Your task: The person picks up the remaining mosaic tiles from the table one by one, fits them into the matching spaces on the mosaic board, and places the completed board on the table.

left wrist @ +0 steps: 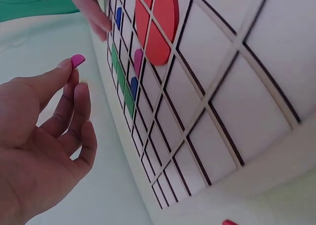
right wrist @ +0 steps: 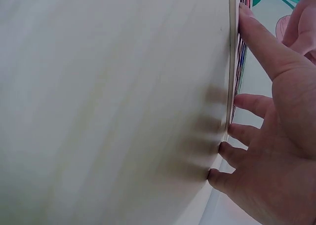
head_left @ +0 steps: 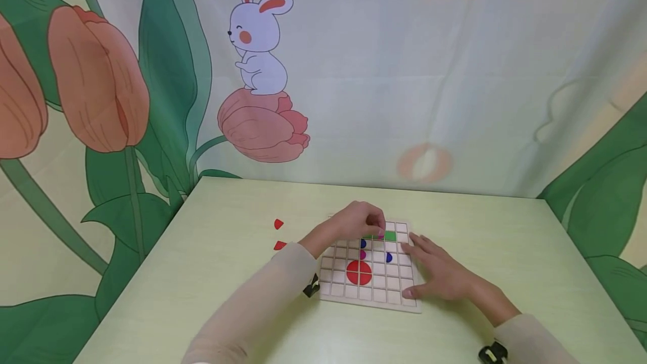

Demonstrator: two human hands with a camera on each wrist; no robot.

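Beyond two beige sleeves, pinches one small rounded magenta piece in left hand, over gridded wooden board; rests spread right hand against its edge. Within cells: four red quarter-discs, two rounded blue pieces.

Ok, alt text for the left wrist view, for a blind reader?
The left hand pinches a small magenta piece beside a pale gridded board bearing red pieces, green pieces, blue pieces and another magenta piece. Part of the right hand shows at top left.

Passable along the far and right edges of the table; blocked mid-table by board, left hand and right hand, toward left edge by red pieces.
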